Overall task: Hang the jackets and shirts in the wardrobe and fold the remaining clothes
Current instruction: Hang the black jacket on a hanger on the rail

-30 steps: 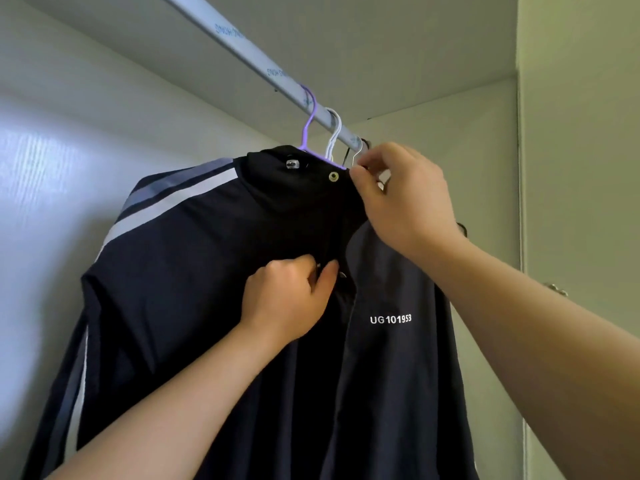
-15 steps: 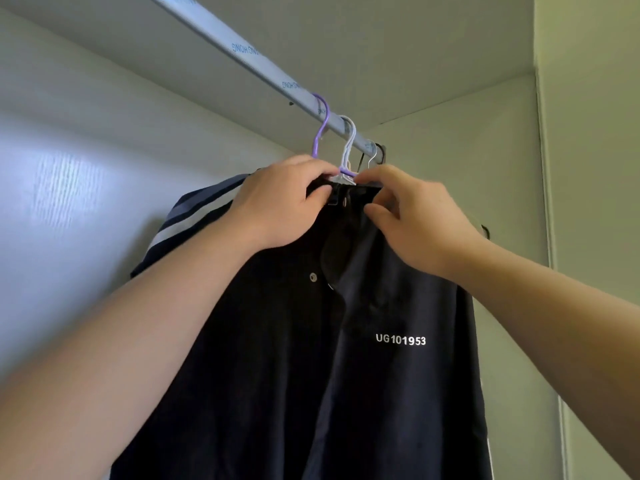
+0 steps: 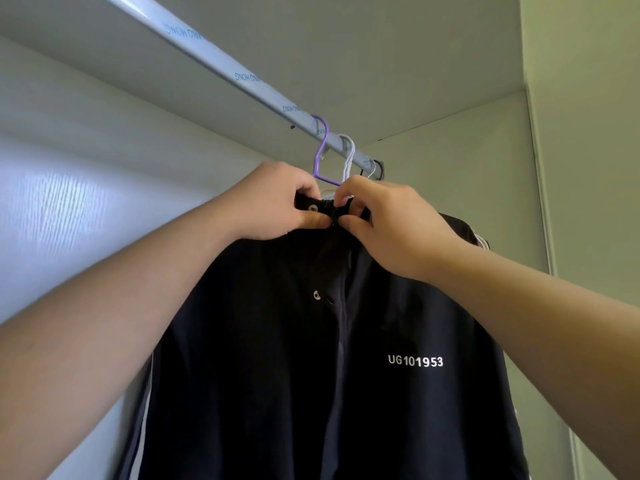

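Pinching the collar [image 3: 323, 205] of the jacket [image 3: 277, 375] from both sides, with left hand [image 3: 273, 202] curled on the flap with the snap [image 3: 313, 208] and right hand [image 3: 388, 223] curled on the other flap. Hangs on the purple hanger [image 3: 320, 150] from the rail [image 3: 214, 57], just beside a white hanger [image 3: 348, 154]. Could slip off or tilt the hanger if pulled down too hard while closing the snap. May also stay open if pressed with flaps not aligned. Safer to squeeze, not to pull.
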### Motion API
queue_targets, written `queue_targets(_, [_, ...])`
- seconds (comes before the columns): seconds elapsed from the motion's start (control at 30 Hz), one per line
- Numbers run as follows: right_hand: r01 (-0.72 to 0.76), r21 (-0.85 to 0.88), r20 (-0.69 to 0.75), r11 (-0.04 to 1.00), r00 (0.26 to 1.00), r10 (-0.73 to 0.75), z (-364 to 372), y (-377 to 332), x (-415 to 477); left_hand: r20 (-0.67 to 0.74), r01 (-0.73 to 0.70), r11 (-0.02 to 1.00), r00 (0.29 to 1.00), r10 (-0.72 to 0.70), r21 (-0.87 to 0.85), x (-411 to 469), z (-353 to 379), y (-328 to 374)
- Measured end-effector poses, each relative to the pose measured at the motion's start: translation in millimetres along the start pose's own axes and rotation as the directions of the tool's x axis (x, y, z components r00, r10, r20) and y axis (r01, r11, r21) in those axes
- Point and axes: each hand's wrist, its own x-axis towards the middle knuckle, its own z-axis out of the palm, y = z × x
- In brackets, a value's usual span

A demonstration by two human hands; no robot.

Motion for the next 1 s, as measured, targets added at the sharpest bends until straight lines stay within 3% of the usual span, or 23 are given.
queue_targets(0.17, [0.051, -0.166, 0.003, 0.985, 0.999, -0.051, 3, -3, 5, 0.053, 0.090, 0.996, 0.994, -0.090, 0.000, 2, -5, 3])
queue_targets(0.23, [0.089, -0.222, -0.003, 0.971, 0.996, -0.092, 4, -5, 6, 0.134, 0.131, 0.984, 0.984, -0.115, -0.118, 3, -7, 5])
queue_targets(0.33, [0.107, -0.244, -0.025, 0.964, 0.993, -0.117, 4, -6, 8, 0.260, 0.141, 0.956, 0.963, -0.072, -0.256, 5, -16, 4])
queue_targets(0.5, [0.066, -0.255, -0.066, 0.965, 0.994, -0.086, 6, -7, 11, 0.339, 0.120, 0.932, 0.941, 0.003, -0.342, -1, -29, 3])
queue_targets(0.63, [-0.008, -0.253, -0.093, 0.967, 0.996, -0.016, 8, -8, 11, 0.349, 0.140, 0.868, 0.936, 0.040, -0.477, -3, -28, 10])
queue_targets(0.83, [-0.206, -0.163, -0.136, 0.965, 0.973, 0.185, 15, -6, 5, 0.295, 0.180, 0.864, 0.955, -0.038, -0.470, 3, -15, 7])
queue_targets(1.0, [-0.352, -0.153, -0.078, 0.923, 0.936, 0.344, 27, -7, -9, 0.201, 0.124, 0.952, 0.977, -0.068, -0.281, 4, -6, 6])
